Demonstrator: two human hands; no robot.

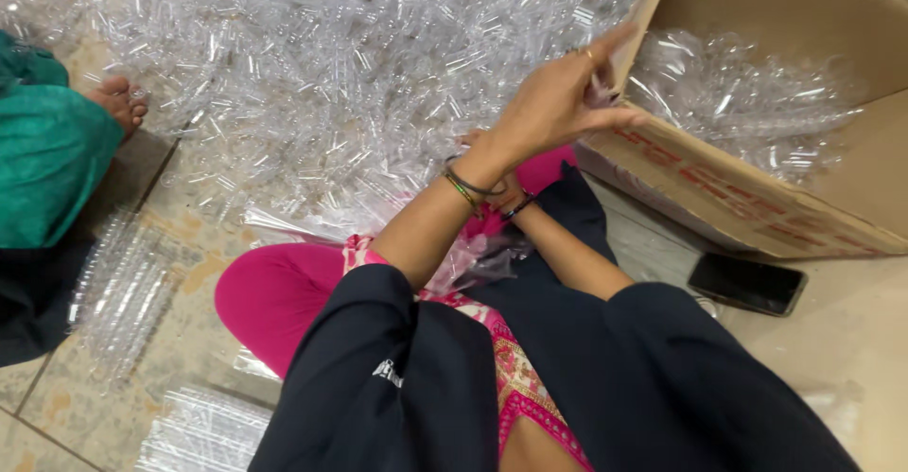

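- Head view: left hand (553,103) pinches a few clear plastic tubes (600,89) at the cardboard box (757,209) flap.
- Right hand (499,193) hidden beneath the left wrist; grip cannot be told.
- Tube pile (331,65) covers floor; black phone (747,284) beside box.

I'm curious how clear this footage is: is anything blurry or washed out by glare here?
Head view: the left hand, raised at the cardboard box, looks slightly motion-blurred; the heap of clear plastic tubes on the floor sparkles with white glints that merge single tubes together; the right hand is mostly hidden behind the left wrist; the black phone shows sharply; lighting is soft, shadows faint.
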